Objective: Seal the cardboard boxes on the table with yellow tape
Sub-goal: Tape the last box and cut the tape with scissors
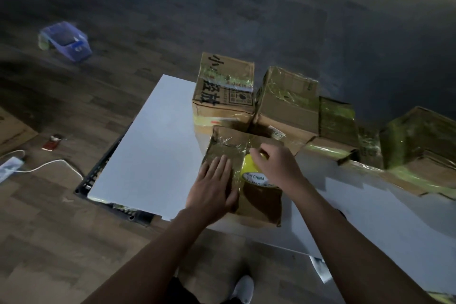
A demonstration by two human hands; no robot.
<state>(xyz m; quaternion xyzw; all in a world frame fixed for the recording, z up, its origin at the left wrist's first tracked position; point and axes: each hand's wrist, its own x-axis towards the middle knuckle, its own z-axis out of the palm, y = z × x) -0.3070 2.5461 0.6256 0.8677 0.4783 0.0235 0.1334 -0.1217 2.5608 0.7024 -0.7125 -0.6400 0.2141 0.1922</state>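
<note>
Currently, at far left on the wooden floor (74, 106) lie a blue plastic tub (65, 41) and a white cable (53, 161). The white worktop (153, 143) carries all boxes on its right half. Near its front edge stands one small cardboard box (261, 205), top flaps closed and partly covered with glossy tape. The left hand (214, 185) lies flat on the left part of that top, fingers straight and close together, pressing down. Just beside it, on the same top, sits the yellow tape roll (250, 170), its white core label facing the camera. The right hand (276, 165) holds the roll from above, fingers curled round its rim. Behind, at the far edge, stands a printed box (222, 96). Further taped boxes (288, 103) run in a row to the right.
</note>
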